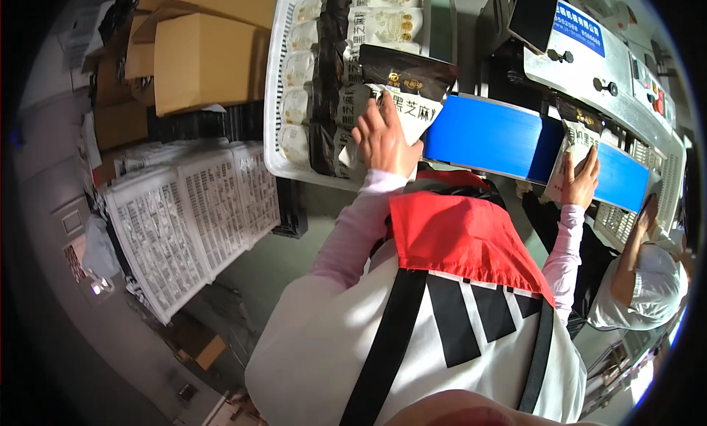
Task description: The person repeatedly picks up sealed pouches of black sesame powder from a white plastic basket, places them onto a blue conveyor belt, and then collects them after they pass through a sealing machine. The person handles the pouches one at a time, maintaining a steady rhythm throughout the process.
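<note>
My left hand grips a black-and-white snack bag, holding it above the near edge of a white crate packed with several similar bags. To the right, my right hand presses on a second black-and-white bag that lies on the blue conveyor belt. Pink sleeves cover both forearms, and a red apron panel lies across my chest between them.
Empty white slatted crates lie stacked on the floor at left. Cardboard boxes stand behind them. A grey machine with a dark screen runs along the belt. Another person in white works at the far right.
</note>
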`<state>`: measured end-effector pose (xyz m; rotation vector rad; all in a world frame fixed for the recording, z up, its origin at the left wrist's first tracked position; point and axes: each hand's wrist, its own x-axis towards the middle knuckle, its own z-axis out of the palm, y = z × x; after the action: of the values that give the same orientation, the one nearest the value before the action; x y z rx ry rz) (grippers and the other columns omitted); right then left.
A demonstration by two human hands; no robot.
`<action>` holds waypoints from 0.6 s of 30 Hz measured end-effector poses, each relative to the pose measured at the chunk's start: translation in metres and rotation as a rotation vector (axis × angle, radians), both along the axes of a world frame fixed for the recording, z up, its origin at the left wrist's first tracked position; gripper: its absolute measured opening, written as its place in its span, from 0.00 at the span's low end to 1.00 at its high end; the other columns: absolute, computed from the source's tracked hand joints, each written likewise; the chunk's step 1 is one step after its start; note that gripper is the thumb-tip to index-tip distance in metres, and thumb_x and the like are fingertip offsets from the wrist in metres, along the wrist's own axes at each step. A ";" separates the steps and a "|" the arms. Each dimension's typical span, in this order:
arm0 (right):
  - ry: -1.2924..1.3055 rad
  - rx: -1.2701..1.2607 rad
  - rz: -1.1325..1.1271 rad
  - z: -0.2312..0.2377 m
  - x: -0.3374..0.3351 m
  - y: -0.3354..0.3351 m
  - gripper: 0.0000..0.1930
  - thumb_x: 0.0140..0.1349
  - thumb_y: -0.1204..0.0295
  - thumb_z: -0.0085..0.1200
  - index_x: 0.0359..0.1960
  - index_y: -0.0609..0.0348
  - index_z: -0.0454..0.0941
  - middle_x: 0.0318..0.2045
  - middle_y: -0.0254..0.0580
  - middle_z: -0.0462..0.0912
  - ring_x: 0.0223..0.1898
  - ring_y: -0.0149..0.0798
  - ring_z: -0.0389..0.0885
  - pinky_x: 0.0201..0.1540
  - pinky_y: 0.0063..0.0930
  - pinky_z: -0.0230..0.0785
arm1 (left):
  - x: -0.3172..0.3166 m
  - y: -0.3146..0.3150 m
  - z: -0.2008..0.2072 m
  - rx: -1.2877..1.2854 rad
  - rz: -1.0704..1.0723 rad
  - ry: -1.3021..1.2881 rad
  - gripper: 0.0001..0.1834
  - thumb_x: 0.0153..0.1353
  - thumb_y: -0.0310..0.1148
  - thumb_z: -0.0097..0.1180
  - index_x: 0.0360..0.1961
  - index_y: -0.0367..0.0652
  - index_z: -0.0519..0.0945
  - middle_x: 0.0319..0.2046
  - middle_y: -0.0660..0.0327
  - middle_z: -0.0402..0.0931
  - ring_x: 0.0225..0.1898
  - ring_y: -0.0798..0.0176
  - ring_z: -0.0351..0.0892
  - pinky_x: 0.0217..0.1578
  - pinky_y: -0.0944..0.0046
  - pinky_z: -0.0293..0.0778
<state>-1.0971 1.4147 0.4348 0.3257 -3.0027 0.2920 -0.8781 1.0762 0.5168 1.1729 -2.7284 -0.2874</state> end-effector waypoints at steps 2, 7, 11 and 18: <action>-0.013 0.021 0.007 0.003 0.005 -0.006 0.40 0.60 0.41 0.46 0.69 0.47 0.53 0.64 0.58 0.61 0.62 0.60 0.63 0.61 0.45 0.59 | 0.003 -0.004 0.032 -0.051 -0.067 0.038 0.53 0.33 0.38 0.71 0.64 0.43 0.61 0.57 0.47 0.61 0.54 0.43 0.64 0.54 0.48 0.59; 0.045 -0.017 0.071 -0.004 0.015 -0.019 0.40 0.60 0.42 0.48 0.69 0.48 0.54 0.63 0.58 0.63 0.62 0.58 0.63 0.62 0.45 0.58 | 0.004 -0.015 0.095 -0.149 -0.200 0.099 0.55 0.30 0.35 0.72 0.65 0.43 0.60 0.58 0.45 0.60 0.55 0.42 0.63 0.55 0.45 0.58; 0.061 0.033 -0.011 0.012 0.031 -0.036 0.38 0.59 0.45 0.53 0.67 0.48 0.59 0.63 0.56 0.63 0.61 0.59 0.64 0.61 0.45 0.60 | -0.003 0.002 0.139 -0.168 -0.327 0.172 0.55 0.29 0.33 0.72 0.65 0.40 0.61 0.57 0.44 0.59 0.55 0.39 0.62 0.56 0.45 0.58; 0.366 -0.651 0.460 0.174 0.067 -0.097 0.26 0.48 0.79 0.61 0.53 0.58 0.74 0.57 0.50 0.73 0.55 0.54 0.70 0.58 0.43 0.63 | -0.007 0.047 0.162 -0.199 -0.591 0.215 0.53 0.30 0.34 0.72 0.64 0.39 0.64 0.56 0.46 0.61 0.52 0.43 0.66 0.49 0.48 0.62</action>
<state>-1.0306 1.3178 0.6084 0.8696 -2.2786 1.0738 -0.8847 1.1228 0.6786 0.2496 -2.7597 -0.1871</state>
